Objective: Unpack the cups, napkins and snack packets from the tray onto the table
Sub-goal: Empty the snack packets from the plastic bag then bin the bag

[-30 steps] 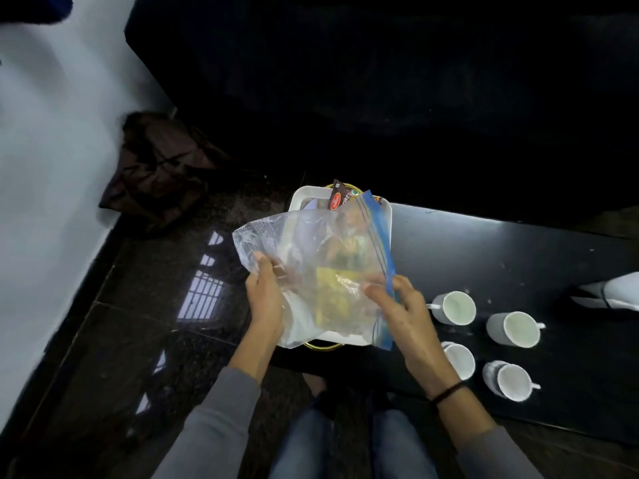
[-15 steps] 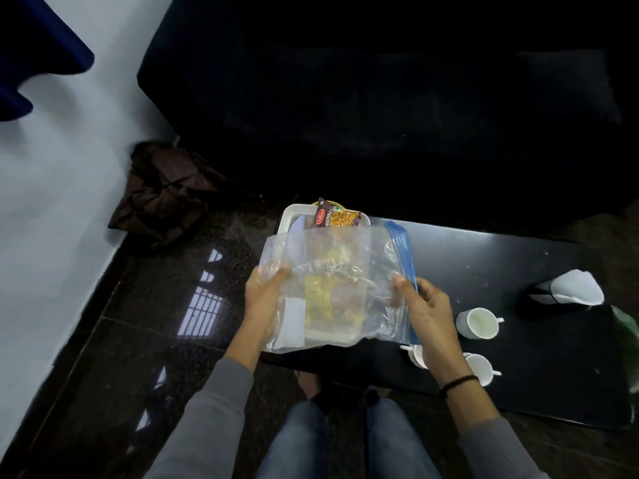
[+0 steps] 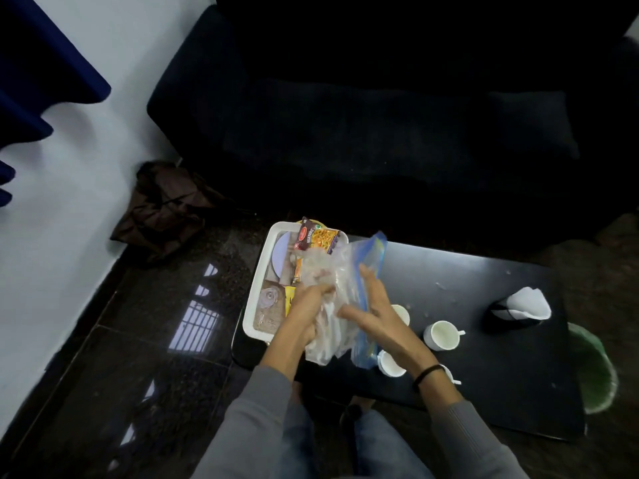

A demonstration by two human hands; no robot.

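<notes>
A clear zip bag [image 3: 340, 271] with a blue seal strip is bunched between my hands above the near right part of the white tray [image 3: 259, 271]. My left hand [image 3: 307, 305] grips its crumpled lower part. My right hand [image 3: 371, 302] presses and holds the bag's blue-edged side. A red and yellow snack packet [image 3: 316, 238] lies at the tray's far end, and a yellow packet [image 3: 289, 299] shows beside my left wrist. White cups [image 3: 442, 335] stand on the black table [image 3: 484, 288] to the right of my right hand, some partly hidden by my forearm.
A black holder with white napkins [image 3: 522, 305] stands at the table's far right. A dark sofa [image 3: 363, 115] runs behind the table. A brown bag [image 3: 166, 205] lies on the glossy floor by the white wall. A green bin [image 3: 594, 371] sits beyond the table's right edge.
The bag, held spread flat between both hands, is now crumpled together. My hands moved closer to each other and the tray's contents are uncovered. The camera tilted up.
</notes>
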